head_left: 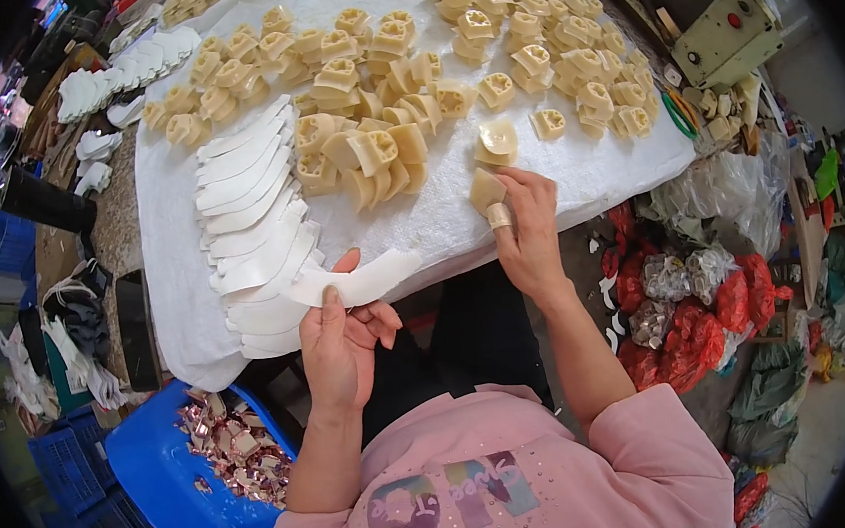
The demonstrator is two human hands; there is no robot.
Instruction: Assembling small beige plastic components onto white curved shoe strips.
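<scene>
Between the thumb and fingers of my left hand is a white curved strip, held flat over the table's near edge. My right hand, its thumb wrapped with tape, pinches a small cream moulded piece that looks like a shoe heel. Just beyond it another cream heel-like piece sits on the cloth. To the left, similar white strips lie overlapped in a long row. A heap of cream heel-like pieces with hollow, ribbed ends stands beyond my hands.
White padded cloth covers the table. More cream pieces spread over its far right. A blue tub with scraps stands at the lower left. Red plastic bags lie on the right floor, below a machine box.
</scene>
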